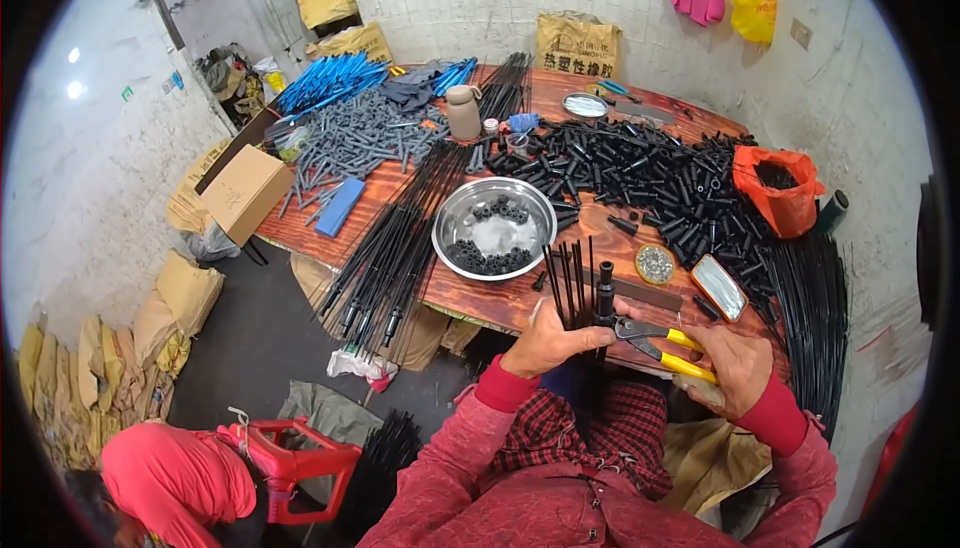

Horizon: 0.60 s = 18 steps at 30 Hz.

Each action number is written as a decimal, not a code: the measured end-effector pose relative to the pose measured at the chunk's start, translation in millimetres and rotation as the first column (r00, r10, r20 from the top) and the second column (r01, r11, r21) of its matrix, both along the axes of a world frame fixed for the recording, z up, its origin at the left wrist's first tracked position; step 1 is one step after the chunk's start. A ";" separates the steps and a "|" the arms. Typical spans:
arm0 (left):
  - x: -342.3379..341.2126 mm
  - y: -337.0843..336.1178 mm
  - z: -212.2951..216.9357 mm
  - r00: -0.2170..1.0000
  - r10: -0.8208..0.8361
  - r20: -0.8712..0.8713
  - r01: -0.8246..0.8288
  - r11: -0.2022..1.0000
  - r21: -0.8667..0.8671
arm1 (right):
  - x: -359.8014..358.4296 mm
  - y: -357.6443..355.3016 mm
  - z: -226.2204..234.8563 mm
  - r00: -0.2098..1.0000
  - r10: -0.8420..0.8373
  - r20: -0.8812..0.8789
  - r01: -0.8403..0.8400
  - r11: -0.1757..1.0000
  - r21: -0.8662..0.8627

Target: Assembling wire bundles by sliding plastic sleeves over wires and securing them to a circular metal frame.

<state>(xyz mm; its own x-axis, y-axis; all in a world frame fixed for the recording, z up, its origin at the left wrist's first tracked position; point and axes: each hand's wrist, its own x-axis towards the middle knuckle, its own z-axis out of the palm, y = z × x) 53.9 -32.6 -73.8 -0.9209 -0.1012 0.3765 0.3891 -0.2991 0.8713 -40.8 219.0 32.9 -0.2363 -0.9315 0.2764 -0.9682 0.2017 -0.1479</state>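
Observation:
My left hand (550, 339) is closed around several thin black rods (568, 283) and a thicker black ribbed handle piece (605, 293), all standing roughly upright at the near table edge. In my right hand (738, 366) is a pair of pliers with yellow handles (688, 358). The pliers' jaws reach the lower part of the handle piece beside my left thumb; whether they grip it, I cannot tell. Just beyond my left hand sits a steel bowl (549, 220) with small black ring-like parts (488, 258) in it.
A wooden table (480, 300) carries heaps of black tubes (640, 173), grey tubes (355, 143) and long rods (405, 238). Small tins (655, 264) and an orange bag (778, 191) are to the right. Another person (180, 473) is beside a red stool (305, 458) at lower left.

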 end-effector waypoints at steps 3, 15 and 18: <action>-1.8 -2.0 -2.8 1.000 0.011 -0.008 -0.011 1.000 -0.008 | -2.3 -1.6 1.5 1.000 -0.004 0.007 0.003 0.999 0.049; -5.4 2.7 -1.3 1.000 -0.004 -0.025 0.004 1.000 -0.012 | -16.5 6.6 -6.2 0.874 -0.047 0.483 0.022 0.998 0.059; 1.0 3.5 3.2 0.999 -0.014 -0.037 0.013 1.000 -0.023 | -8.9 4.5 3.2 0.844 -0.082 0.530 0.033 0.994 0.102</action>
<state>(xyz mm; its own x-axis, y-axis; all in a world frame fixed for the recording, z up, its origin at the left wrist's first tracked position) 54.8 -29.1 -70.5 -0.9074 -0.0795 0.4127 0.4174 -0.2849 0.8629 -49.7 223.6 36.1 -0.3781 -0.9257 0.0124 -0.7312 0.2904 -0.6173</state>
